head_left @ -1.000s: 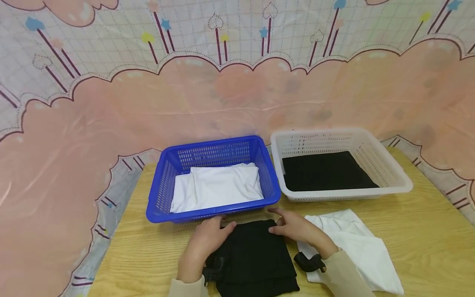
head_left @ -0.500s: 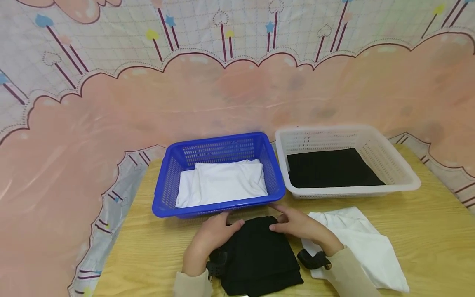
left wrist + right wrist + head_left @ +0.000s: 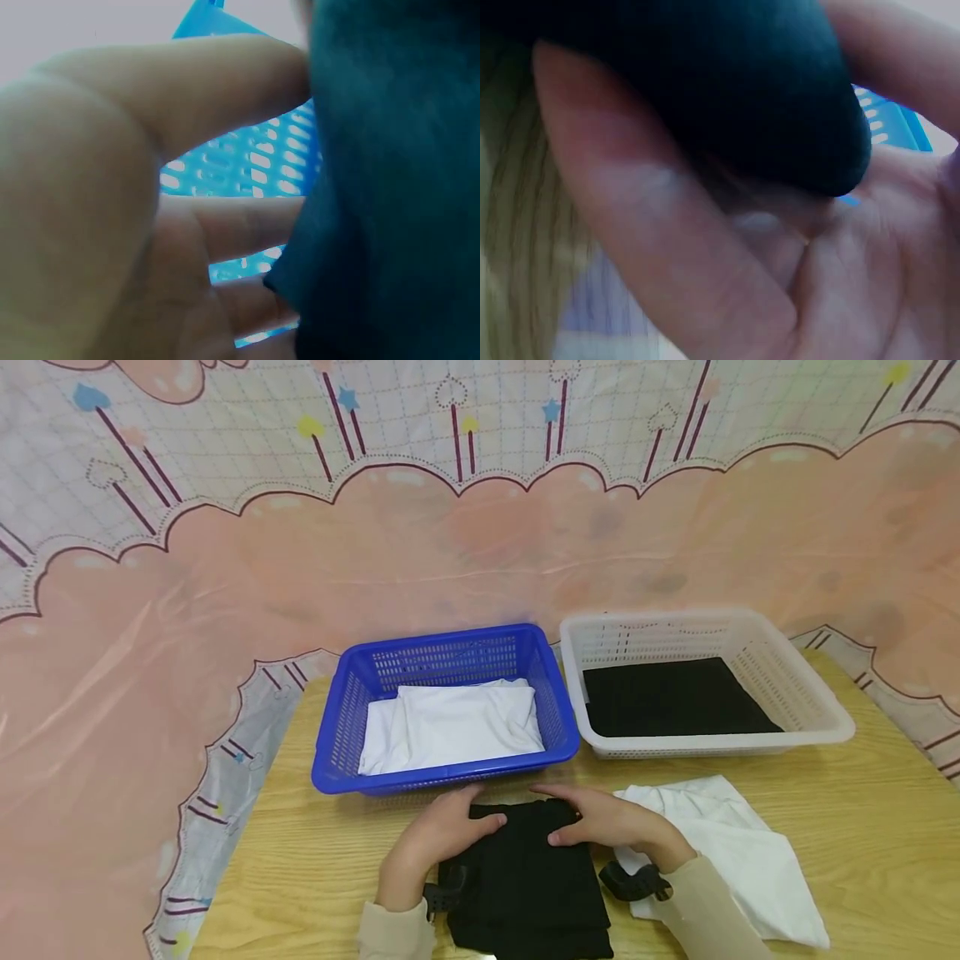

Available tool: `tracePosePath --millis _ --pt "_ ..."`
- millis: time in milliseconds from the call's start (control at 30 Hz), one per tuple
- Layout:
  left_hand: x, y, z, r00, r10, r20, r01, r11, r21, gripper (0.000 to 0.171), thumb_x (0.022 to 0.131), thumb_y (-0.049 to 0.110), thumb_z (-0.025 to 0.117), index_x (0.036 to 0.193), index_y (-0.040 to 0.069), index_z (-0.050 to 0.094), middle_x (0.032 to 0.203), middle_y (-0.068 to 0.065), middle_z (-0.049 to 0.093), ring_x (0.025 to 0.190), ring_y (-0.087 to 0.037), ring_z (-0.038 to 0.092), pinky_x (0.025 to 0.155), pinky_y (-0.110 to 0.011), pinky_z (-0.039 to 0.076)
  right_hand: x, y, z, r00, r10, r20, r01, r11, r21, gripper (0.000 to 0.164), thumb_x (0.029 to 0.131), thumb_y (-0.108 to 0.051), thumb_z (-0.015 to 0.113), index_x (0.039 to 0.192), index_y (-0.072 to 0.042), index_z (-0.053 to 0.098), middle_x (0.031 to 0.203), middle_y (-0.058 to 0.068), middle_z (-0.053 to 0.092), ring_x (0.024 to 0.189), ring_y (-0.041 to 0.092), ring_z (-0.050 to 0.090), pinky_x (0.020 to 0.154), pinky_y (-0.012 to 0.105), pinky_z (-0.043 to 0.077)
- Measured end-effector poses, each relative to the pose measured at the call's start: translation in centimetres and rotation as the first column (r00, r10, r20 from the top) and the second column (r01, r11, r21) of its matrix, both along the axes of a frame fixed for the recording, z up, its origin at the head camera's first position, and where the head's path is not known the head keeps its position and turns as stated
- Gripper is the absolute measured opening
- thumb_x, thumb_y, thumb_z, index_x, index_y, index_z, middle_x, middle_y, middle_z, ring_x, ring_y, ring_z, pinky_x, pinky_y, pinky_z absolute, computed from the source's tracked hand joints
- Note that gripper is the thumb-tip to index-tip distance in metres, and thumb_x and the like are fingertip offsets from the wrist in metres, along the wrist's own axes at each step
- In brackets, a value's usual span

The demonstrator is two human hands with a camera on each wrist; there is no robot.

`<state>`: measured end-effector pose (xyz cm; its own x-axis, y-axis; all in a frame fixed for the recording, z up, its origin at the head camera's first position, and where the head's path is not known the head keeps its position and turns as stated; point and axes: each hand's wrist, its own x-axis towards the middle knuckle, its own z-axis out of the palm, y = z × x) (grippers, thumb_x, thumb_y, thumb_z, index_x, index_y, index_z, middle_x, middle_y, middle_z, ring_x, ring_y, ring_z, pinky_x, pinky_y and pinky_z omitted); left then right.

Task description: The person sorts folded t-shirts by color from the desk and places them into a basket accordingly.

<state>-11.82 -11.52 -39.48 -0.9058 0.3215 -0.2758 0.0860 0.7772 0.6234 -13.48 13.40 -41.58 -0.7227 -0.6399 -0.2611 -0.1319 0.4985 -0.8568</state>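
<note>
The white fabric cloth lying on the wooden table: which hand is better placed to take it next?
Probably the right hand: in the head view its wrist overlaps the white fabric cloth, while the left hand is farther, across the folded black fabric cloth.

The black cloth (image 3: 525, 877) is a plain, matte textile folded into a compact, roughly rectangular stack, its layers showing as stepped edges along the near end. It lies broadly flat on the wood-grain surface (image 3: 277, 868), just in front of the blue basket, with its long sides running away from the viewer. Its far corners sit between the thumb and fingers of either hand, and the right wrist view shows a rounded fold there.
</note>
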Motion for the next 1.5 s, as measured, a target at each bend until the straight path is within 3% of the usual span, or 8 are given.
tracePosePath --millis 167,533,800,1000,1133,1267,1433,1500 --pt "-0.2 -0.3 -0.4 1.0 -0.022 -0.007 0.022 0.999 -0.034 0.059 0.081 0.051 0.056 0.119 0.006 0.056 0.115 -0.01 0.056 0.108 -0.029 0.05 0.088 -0.045 0.039 0.0 0.4 0.1 1.0 0.023 -0.018 -0.022 1.0 0.02 0.061 0.083 -0.027 0.062 0.137 -0.025 0.035 0.134 0.0 0.04 0.12 0.02 0.039 0.095 0.044 0.032" --pt "-0.2 -1.1 -0.9 0.996 -0.066 0.06 0.068 0.997 -0.03 0.063 0.077 0.063 0.051 0.116 0.014 0.059 0.11 -0.003 0.058 0.103 -0.025 0.053 0.084 -0.044 0.042 -0.3 1.0 0.1 1.0 0.03 0.006 -0.03 0.993 -0.112 0.04 0.084 -0.012 0.06 0.124 -0.015 0.053 0.115 0.001 0.056 0.101 0.016 0.053 0.083 0.028 0.044" --pt "0.0 -1.4 -0.9 0.989 -0.097 0.114 0.101 0.994 -0.036 0.071 0.076 0.064 0.051 0.117 0.006 0.058 0.111 -0.009 0.059 0.102 -0.028 0.054 0.085 -0.045 0.042 -0.3 1.5 0.7 0.999 0.036 0.011 -0.034 0.992 -0.122 0.04 0.087 -0.014 0.057 0.127 -0.014 0.051 0.112 0.001 0.058 0.091 0.014 0.057 0.079 0.027 0.045" --pt "-0.4 -1.4 -1.0 0.986 -0.132 0.1 0.127 0.99 0.057 0.057 0.078 0.061 0.052 0.106 0.012 0.063 0.095 0.001 0.061 0.084 -0.017 0.058 0.074 -0.037 0.046 -0.4 2.2 0.9 0.998 0.051 0.031 -0.046 0.987 -0.154 0.04 0.089 -0.015 0.055 0.129 -0.016 0.049 0.101 0.001 0.063 0.069 0.016 0.059 0.058 0.029 0.049" --pt "-0.4 -1.4 -1.1 0.98 -0.143 0.139 0.126 0.984 0.129 0.052 0.077 0.058 0.056 0.107 0.015 0.06 0.093 0.003 0.06 0.072 -0.012 0.056 0.063 -0.032 0.046 -0.5 2.7 1.0 0.995 0.084 0.049 -0.072 0.974 -0.213 0.042 0.089 -0.014 0.053 0.131 -0.014 0.046 0.106 0.001 0.062 0.078 0.02 0.06 0.064 0.031 0.05" --pt "-0.3 -1.5 -1.0 0.974 -0.159 0.158 0.135 0.979 0.154 0.059 0.077 0.057 0.057 0.117 0.014 0.057 0.106 0.001 0.058 0.086 -0.015 0.057 0.072 -0.035 0.047 -0.4 2.8 1.2 0.994 0.098 0.044 -0.083 0.962 -0.262 0.041 0.09 -0.012 0.053 0.13 -0.014 0.047 0.106 0.004 0.062 0.083 0.021 0.06 0.07 0.033 0.05" --pt "-0.3 -1.9 -0.9 0.968 -0.175 0.178 0.138 0.969 0.203 0.041 0.078 0.054 0.058 0.08 0.014 0.063 0.062 0.006 0.045 0.056 -0.011 0.045 0.053 -0.028 0.039 -0.4 2.6 1.3 0.995 0.095 0.01 -0.089 0.957 -0.275 0.039 0.09 -0.011 0.052 0.128 -0.019 0.049 0.089 0.004 0.064 0.068 0.014 0.057 0.062 0.029 0.049" --pt "-0.3 -2.0 -1.0 0.968 -0.179 0.176 0.138 0.965 0.222 0.038 0.079 0.053 0.058 0.073 0.016 0.06 0.057 0.006 0.04 0.052 -0.01 0.04 0.05 -0.027 0.036 -0.5 2.5 1.2 0.995 0.095 0.001 -0.091 0.956 -0.277 0.038 0.09 -0.011 0.052 0.127 -0.019 0.05 0.076 0.002 0.06 0.06 0.012 0.053 0.055 0.027 0.048"
